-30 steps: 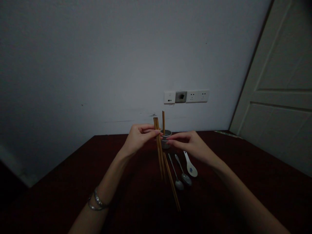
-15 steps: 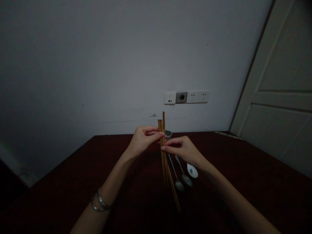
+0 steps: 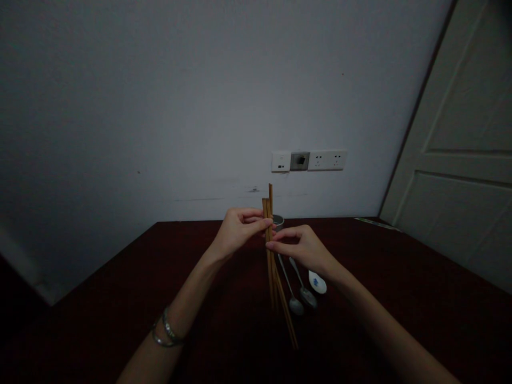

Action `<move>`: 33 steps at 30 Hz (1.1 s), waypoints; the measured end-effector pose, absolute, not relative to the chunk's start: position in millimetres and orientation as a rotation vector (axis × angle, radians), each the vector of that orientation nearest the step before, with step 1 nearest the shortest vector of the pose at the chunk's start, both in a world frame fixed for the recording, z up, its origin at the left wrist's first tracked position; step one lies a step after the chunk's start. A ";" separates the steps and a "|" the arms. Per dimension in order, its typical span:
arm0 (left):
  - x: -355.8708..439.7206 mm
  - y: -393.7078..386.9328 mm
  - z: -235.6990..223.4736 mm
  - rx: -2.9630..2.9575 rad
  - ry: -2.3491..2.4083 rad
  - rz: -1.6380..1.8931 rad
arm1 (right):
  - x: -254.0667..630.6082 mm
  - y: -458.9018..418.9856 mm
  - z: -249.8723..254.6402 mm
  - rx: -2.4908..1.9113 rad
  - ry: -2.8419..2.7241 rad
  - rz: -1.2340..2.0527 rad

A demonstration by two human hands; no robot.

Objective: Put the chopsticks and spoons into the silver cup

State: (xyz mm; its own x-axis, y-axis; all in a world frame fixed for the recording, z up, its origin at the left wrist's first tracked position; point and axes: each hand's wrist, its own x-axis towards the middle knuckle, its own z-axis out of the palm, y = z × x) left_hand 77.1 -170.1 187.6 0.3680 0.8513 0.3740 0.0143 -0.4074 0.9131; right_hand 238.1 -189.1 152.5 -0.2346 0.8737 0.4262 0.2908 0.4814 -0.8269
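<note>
Several wooden chopsticks are held nearly upright above the table, some of them slanting down to the right. My left hand pinches them near their upper ends, fingers behind and thumb in front. A little lower, my right hand also grips them between thumb and fingertips. Right of the chopsticks lie a long-handled metal spoon, a second metal spoon and a white spoon with a blue mark. My right hand covers part of the white spoon. A grey metal cup is partly hidden behind my hands.
The dark red table reaches back to a pale wall. Sockets and switches are set in the wall above it. At the right is a panelled door, and a flat strip lies at the back right edge.
The whole view has shifted slightly, so everything appears a little farther right. Both hands keep their grip on the chopsticks, with hardly any other change.
</note>
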 end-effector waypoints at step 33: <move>4.9 -8.2 22.0 1.163 1.291 1.065 | 294.8 -65.0 180.3 -1.087 -1.299 0.501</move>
